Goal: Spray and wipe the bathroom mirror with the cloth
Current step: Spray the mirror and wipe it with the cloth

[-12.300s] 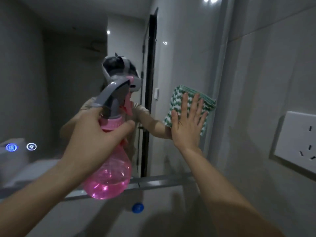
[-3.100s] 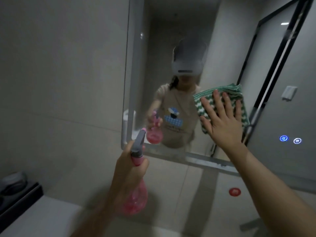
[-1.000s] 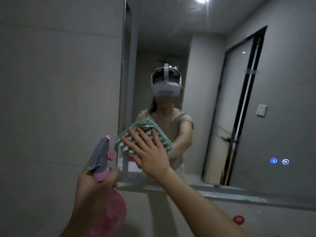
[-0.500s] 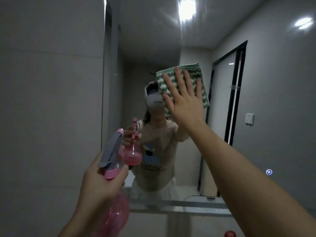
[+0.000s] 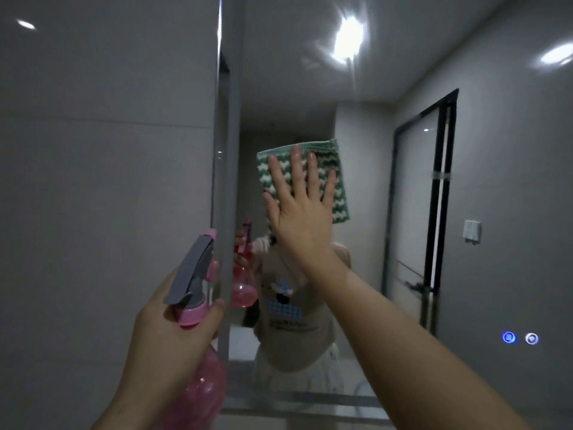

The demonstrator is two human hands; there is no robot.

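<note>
The bathroom mirror (image 5: 387, 72) fills the wall ahead, its left edge running down the middle of the view. My right hand (image 5: 302, 209) presses a green and white patterned cloth (image 5: 336, 181) flat against the glass with straight, spread fingers, near the mirror's left side. My left hand (image 5: 173, 330) grips the neck of a pink spray bottle (image 5: 198, 389) with a grey trigger head, held low beside the mirror's left edge and pointing at the glass.
A grey tiled wall (image 5: 102, 181) lies left of the mirror. Two lit touch buttons (image 5: 521, 337) glow at the mirror's lower right. The glass reflects a black-framed door and ceiling lights. The mirror's bottom edge (image 5: 310, 401) runs below my arms.
My right hand has slid the cloth on the glass from lower left up high, then slightly down. The bottle in my left hand stays low at the left.
</note>
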